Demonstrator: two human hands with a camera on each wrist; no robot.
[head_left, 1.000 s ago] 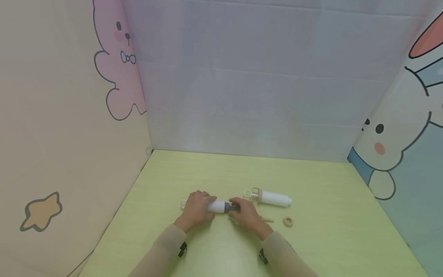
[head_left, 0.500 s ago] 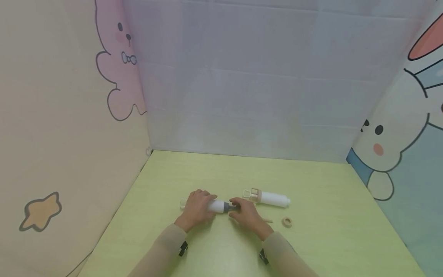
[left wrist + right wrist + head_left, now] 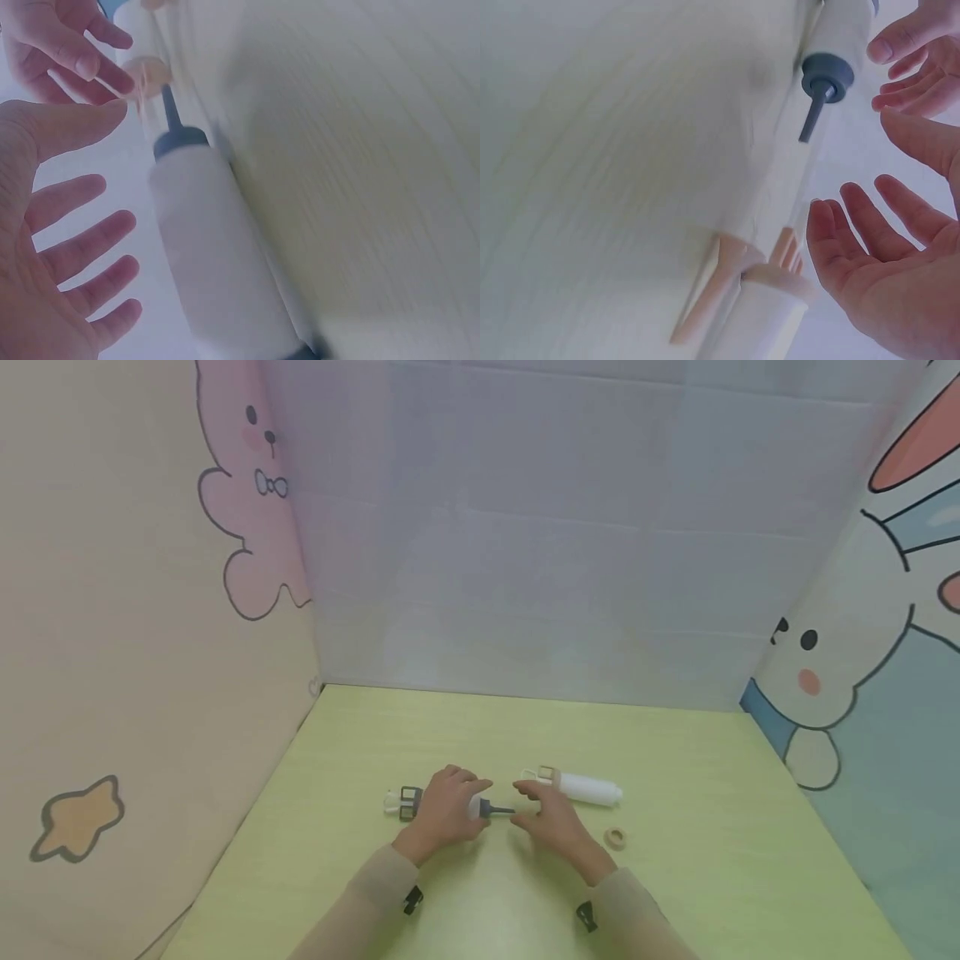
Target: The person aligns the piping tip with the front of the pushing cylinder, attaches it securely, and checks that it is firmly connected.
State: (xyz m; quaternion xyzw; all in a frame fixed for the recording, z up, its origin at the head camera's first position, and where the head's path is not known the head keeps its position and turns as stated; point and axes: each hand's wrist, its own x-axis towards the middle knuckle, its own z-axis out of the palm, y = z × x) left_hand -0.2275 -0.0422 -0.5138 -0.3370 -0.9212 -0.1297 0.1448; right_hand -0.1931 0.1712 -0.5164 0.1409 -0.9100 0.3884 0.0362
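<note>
I see the white, grey-nozzled cylindrical tube (image 3: 221, 255) lying on the yellow-green table (image 3: 690, 877)!
My left hand (image 3: 447, 807), fingers released, arches over it; my right hand (image 3: 553, 820), fingers also loose, hovers beyond its nozzle (image 3: 812, 116) tip.

Nozzled tube (image 3: 217, 247) on table (image 3: 735, 827), left of ring (image 3: 611, 844) and second tube (image 3: 589, 788).

Creased lilac sheet (image 3: 487, 543) stands behind the yellow-green table (image 3: 712, 868); star-printed cream panel (image 3: 142, 677) stands left of the table, rabbit-printed panel (image 3: 900, 760) right.
</note>
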